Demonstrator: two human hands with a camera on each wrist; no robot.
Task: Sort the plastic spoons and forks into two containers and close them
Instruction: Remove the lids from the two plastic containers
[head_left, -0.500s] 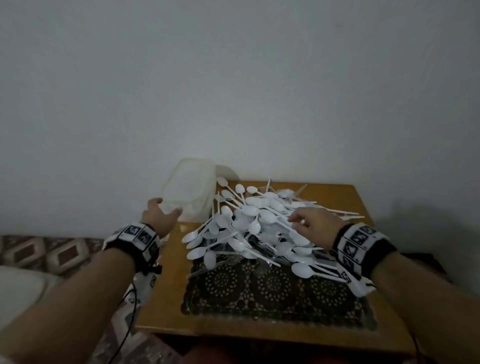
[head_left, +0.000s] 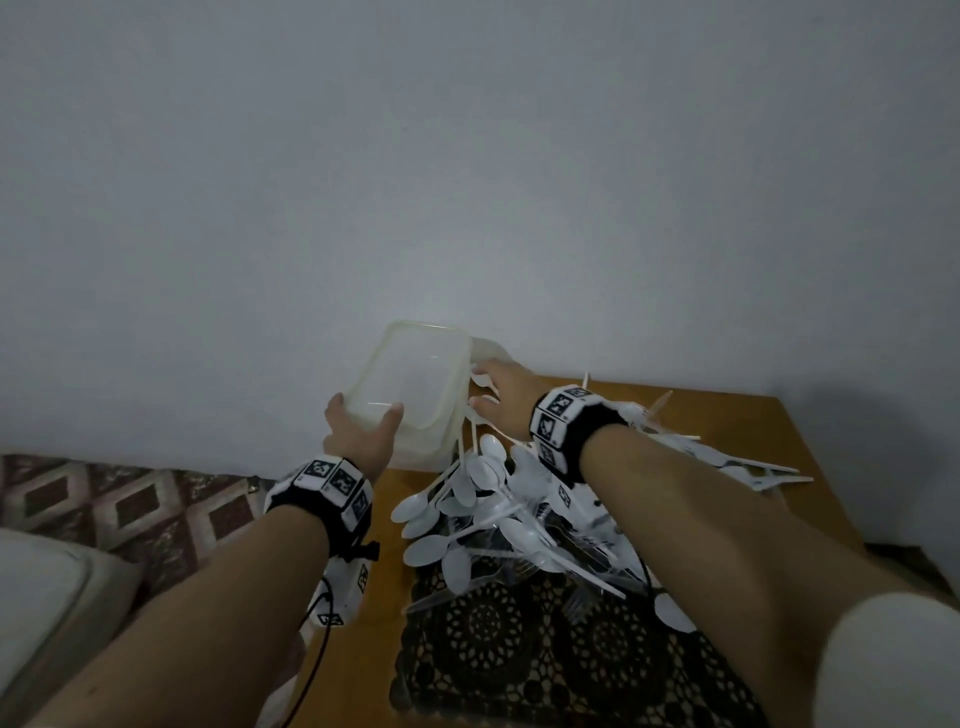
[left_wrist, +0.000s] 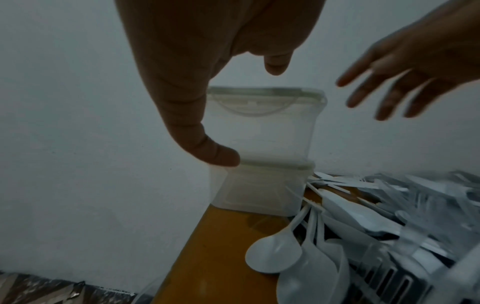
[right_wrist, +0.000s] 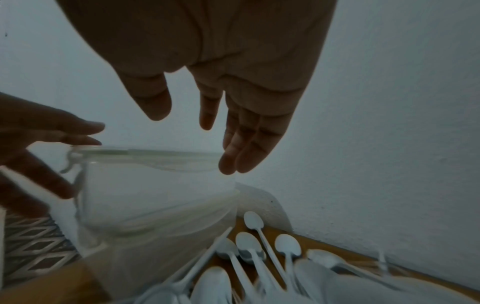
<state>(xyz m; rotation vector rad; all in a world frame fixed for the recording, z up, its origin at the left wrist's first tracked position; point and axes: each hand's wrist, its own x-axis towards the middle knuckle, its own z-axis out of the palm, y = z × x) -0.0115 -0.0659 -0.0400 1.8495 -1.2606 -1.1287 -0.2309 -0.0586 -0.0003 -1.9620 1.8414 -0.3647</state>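
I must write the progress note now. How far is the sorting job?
Done: nothing sorted; the spoons and forks lie in one mixed heap on the table. In hand: the left hand grips the top container of the stack, and the right hand reaches for it, open. Left: all sorting and closing.

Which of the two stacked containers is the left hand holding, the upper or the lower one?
The upper container: the left hand grips its near rim, while the lower container stands on the table beneath it.
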